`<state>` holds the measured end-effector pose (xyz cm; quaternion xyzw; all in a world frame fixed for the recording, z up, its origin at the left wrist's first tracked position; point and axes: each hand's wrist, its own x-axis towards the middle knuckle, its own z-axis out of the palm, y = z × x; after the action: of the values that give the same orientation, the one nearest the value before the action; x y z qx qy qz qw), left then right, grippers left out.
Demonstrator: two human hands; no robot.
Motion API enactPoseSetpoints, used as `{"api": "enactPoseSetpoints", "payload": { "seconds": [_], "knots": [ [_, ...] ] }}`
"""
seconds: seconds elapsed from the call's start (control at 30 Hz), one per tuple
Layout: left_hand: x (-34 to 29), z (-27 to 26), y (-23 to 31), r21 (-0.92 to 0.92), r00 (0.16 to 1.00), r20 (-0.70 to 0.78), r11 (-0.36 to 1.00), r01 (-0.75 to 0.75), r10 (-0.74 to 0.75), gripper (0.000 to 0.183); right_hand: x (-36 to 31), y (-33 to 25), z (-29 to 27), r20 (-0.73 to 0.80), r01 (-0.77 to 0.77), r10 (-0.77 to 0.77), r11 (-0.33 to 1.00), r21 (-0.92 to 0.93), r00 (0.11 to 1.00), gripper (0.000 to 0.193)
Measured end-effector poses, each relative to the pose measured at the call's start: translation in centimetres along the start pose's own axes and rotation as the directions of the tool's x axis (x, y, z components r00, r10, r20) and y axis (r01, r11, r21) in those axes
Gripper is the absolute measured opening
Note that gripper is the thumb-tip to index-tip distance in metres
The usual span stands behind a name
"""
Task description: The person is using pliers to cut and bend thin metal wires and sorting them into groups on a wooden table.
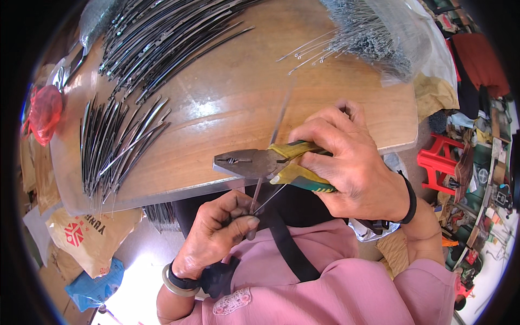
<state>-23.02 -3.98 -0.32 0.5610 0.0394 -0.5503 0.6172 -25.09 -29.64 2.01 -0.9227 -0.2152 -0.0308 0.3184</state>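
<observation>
Two hands are engaged at the pliers. The right hand grasps the pliers, its fingers wrapped around the yellow-green handles; the head of the pliers points left. The left hand, below and near the pliers, pinches a strip between thumb and fingers. The strip rises from this grip, passes behind the pliers and extends past them above the surface. A thin wire runs from the left fingers toward the lower handle of the pliers. Left of the pliers lies a small bundle of dark strips; a larger stack lies beyond the pliers, to the left. Beyond the pliers, to the right, lie looped wires with clear plastic. A red stool stands right of the pliers.
</observation>
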Motion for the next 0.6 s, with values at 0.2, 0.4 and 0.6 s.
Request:
{"api": "enactPoseSetpoints", "payload": {
  "seconds": [0.2,0.4,0.6],
  "knots": [
    [0.2,0.0,0.1,0.035,0.998,-0.006,0.998,0.058,-0.057,0.013,0.3,0.7,0.7,0.025,0.015,-0.016,1.000,0.028,1.000,0.020],
    [-0.1,0.5,-0.2,0.032,0.999,-0.042,0.999,-0.001,0.002,0.021,-0.1,0.7,1.4,0.059,-0.003,0.000,0.999,0.044,0.998,0.020],
    [0.1,-2.1,1.6,-0.070,0.996,0.030,0.994,-0.078,0.080,0.030,-0.1,-0.3,0.8,0.010,0.047,-0.048,0.996,0.073,0.999,0.025]
  ]
}}
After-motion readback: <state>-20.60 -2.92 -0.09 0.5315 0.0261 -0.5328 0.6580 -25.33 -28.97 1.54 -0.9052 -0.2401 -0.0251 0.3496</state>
